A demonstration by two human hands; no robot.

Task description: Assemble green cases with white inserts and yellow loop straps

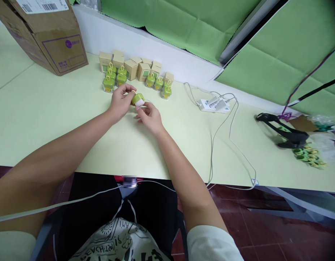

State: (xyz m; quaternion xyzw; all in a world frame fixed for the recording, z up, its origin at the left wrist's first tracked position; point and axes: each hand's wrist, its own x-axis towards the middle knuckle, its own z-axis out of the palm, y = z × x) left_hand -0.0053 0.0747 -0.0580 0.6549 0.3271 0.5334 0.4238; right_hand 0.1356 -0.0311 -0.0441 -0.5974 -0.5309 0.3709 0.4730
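My left hand (121, 101) is closed around a small green and white charger-like item (137, 99), held just above the pale green table (48, 119). My right hand (149, 115) meets it from the right, fingertips pinched at the item's white end. Just behind my hands stand several small green items in clear cases (113, 78) and a row of small tan cartons (135, 67).
A large cardboard box (48, 32) stands at the back left. A white power strip (213, 105) with plugs and white cables (230, 141) lies to the right. Farther right are a black tool (284, 132) and a pile of green parts (309, 156). Green cloth covers the wall.
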